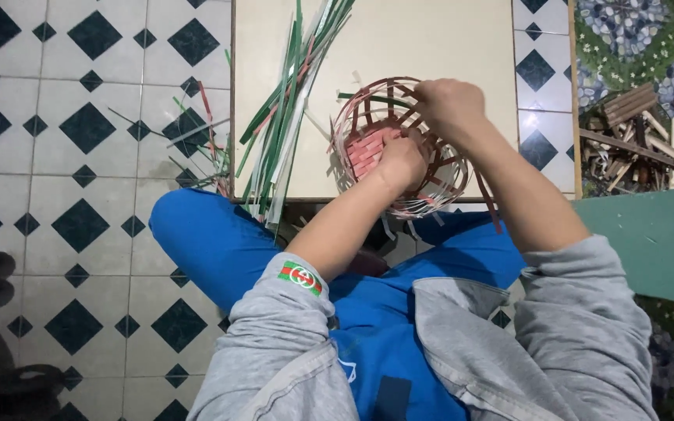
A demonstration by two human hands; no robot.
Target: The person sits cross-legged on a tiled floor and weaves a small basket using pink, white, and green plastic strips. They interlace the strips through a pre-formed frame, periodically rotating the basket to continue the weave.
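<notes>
Grey sweatshirt sleeves [290, 335] and blue trousers [220, 242] fill the bottom of the head view; I sit on a tiled floor [64, 156] of white squares with dark diamonds, knees under a low table [431, 39] with a pale, smooth top.

Half-woven basket [399, 148]: round, open weave of flat strips, dark red and pale, with a pinkish plaited base. It stands at the near edge of the table, right of centre, its lower rim overhanging the edge toward my lap. Loose strip ends stick out below the rim, unwoven.

Left hand [401, 162]: inside the bowl, fingers curled narrow and pressed against the inner wall and base. Whether it pinches one strip I cannot tell; the knuckles hide it.

Right hand [450, 105]: on the far rim, fingers closed down over the upright strips there. Contact certain, exact pinch hidden.

Bundle of strips [290, 109]: long, flat, thin, green, white and some red, fanned from the far edge of the table down over the near-left edge. More lie scattered on the floor just left of the table.

Right of the table: a heap of small wooden sticks [633, 140] on patterned ground, and a green board [657, 242].

Risks, my judgement:
- Basket overhangs the edge; downward pressure could tip it off.
- Strips look stiff and springy; loosening either hold could let the uprights splay and the weave slacken.
- A sharp bend could crease or split a strip.
</notes>
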